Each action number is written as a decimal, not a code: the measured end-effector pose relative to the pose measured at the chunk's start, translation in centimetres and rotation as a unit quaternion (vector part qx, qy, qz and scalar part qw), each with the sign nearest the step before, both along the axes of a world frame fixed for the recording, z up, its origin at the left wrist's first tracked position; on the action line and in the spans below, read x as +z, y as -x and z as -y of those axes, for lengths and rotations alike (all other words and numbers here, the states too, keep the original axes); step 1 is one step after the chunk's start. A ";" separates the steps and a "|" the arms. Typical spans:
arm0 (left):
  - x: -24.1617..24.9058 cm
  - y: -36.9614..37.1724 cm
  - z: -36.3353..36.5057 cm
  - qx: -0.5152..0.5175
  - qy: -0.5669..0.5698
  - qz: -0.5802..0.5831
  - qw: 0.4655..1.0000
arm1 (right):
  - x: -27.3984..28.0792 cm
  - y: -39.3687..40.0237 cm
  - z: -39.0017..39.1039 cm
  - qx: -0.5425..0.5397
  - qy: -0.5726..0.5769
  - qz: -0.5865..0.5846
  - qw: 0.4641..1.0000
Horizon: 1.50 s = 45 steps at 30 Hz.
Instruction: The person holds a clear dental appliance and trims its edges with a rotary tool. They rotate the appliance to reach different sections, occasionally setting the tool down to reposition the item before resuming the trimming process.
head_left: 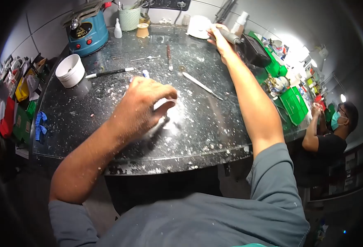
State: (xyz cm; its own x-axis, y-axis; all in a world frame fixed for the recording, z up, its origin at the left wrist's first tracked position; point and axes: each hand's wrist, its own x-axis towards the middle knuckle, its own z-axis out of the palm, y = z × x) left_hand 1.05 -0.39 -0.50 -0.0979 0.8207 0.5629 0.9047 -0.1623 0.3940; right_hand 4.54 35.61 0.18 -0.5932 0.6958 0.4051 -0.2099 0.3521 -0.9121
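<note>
My left hand (142, 101) is over the middle of the dark worktop, its fingers curled in toward the thumb. A small pale edge shows at its fingertips; what it is I cannot make out. Just behind the knuckles a small blue-and-white piece (146, 74) sticks up. At the back right, my right hand (219, 40) has its fingers around a grey rotary handpiece (230, 36), beside a black box (254, 50). Between the hands lie a white pointed carving tool (200, 85) and a brown-handled tool (169, 57).
The speckled worktop (189, 152) carries a blue machine (89, 39), a white pot (70, 71), a black-and-white pen-like tool (109, 73), a thin metal tool (145, 58) and a tool cup (129, 18). Green trays (293, 105) stand right; a masked person (333, 127) works beyond.
</note>
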 end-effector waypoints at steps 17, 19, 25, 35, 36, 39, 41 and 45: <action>0.1 2.3 -0.1 -0.009 -0.202 0.104 0.974 | 2.2 -2.8 9.5 0.115 -0.024 0.063 0.991; -0.3 2.0 -0.1 -0.012 -0.179 0.117 0.977 | 2.3 -5.9 15.3 0.225 -0.046 0.024 0.973; -0.3 0.6 -0.6 -0.032 -0.160 0.141 0.976 | 1.7 -8.9 18.8 0.127 -0.591 -0.088 0.792; -0.8 1.4 -0.1 -0.030 -0.160 0.175 0.971 | 0.2 -7.5 17.0 0.212 -0.412 -0.274 0.843; -0.9 1.5 0.0 -0.024 -0.177 0.172 0.969 | 0.0 -7.5 16.9 0.213 -0.426 -0.248 0.843; -0.5 1.7 0.0 0.000 -0.186 0.126 0.974 | -0.6 -8.2 17.1 0.193 -0.244 -0.171 0.935; -0.4 1.8 0.0 0.003 -0.193 0.110 0.975 | 1.2 -9.7 18.7 0.129 -0.133 -0.086 0.979; -0.6 1.8 0.0 0.008 -0.185 0.125 0.975 | 1.9 -10.5 19.8 0.147 0.029 -0.110 0.983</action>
